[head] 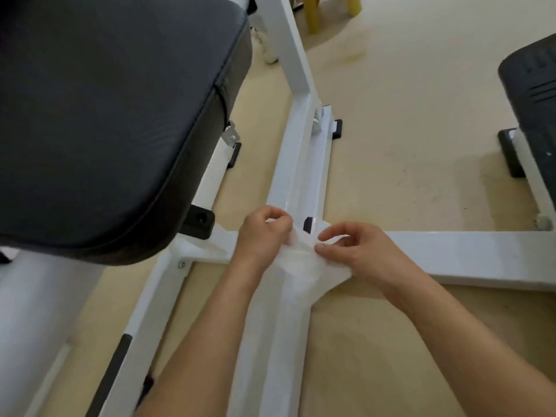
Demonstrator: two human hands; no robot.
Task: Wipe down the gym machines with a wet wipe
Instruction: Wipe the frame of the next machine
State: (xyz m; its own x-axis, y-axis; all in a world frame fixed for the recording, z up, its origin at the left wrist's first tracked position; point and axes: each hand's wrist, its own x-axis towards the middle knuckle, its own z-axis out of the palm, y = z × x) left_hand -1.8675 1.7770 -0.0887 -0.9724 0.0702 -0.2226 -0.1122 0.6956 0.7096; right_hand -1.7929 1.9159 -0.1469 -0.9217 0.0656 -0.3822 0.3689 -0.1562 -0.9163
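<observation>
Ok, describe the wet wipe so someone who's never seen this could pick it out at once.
Start at the big black seat pad at upper left and drop to the white frame where its floor bars cross. There the left hand and right hand pinch the wet wipe between them. Unlike the rigid, glossy white bars around it, it is soft, crumpled and thin.

One left hand (264, 233), one right hand (361, 254), one wipe (304, 267), one black seat pad (105, 115).
</observation>
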